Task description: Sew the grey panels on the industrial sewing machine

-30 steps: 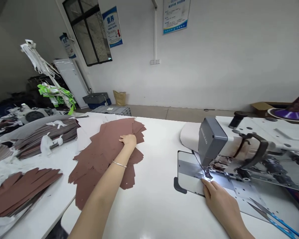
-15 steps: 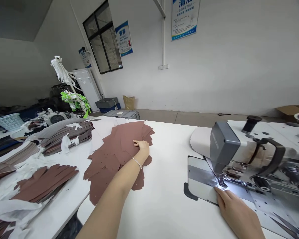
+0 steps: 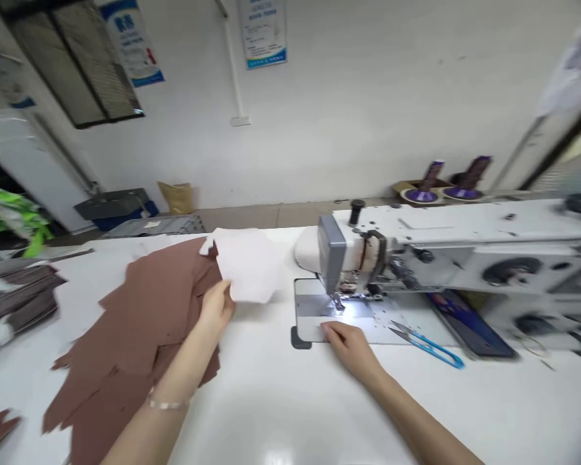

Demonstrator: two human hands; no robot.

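Observation:
My left hand (image 3: 217,302) pinches the lower left corner of a pale fabric piece (image 3: 249,265), lifted above the table and slightly blurred. Under and beside that arm spreads a pile of brown fabric pieces (image 3: 145,290), cut with angled edges. My right hand (image 3: 348,341) rests at the front edge of the sewing machine's plate (image 3: 310,310). Its fingers are curled together below the lit needle area, and whatever they may hold is hidden. The sewing machine (image 3: 363,252) stands just beyond that hand. Blue-handled thread snips (image 3: 428,345) lie to its right.
A phone (image 3: 469,323) lies beneath the machine arm. Two purple-based thread cones (image 3: 423,184) stand behind the machine. Stacks of grey-brown fabric (image 3: 24,297) sit on the left. Grey crates (image 3: 155,225) and a tan bag (image 3: 177,197) are near the wall.
My view has swung right. My left hand, earlier on the brown pile, now holds up a pale piece at the pile's right side. My right hand stays by the machine plate.

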